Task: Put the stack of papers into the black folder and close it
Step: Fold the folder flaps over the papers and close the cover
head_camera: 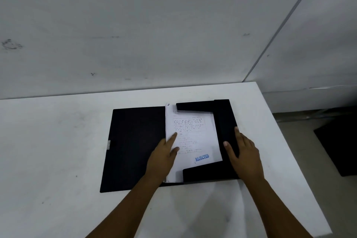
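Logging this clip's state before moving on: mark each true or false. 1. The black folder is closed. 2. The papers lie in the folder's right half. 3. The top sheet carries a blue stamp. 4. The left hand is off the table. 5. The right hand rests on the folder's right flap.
1. False: the black folder lies open on the white table.
2. True: the stack of papers sits under the flaps there.
3. True: the blue stamp reads REJECTED.
4. False: the left hand presses its fingers on the papers.
5. True: the right hand lies flat on the right flap.
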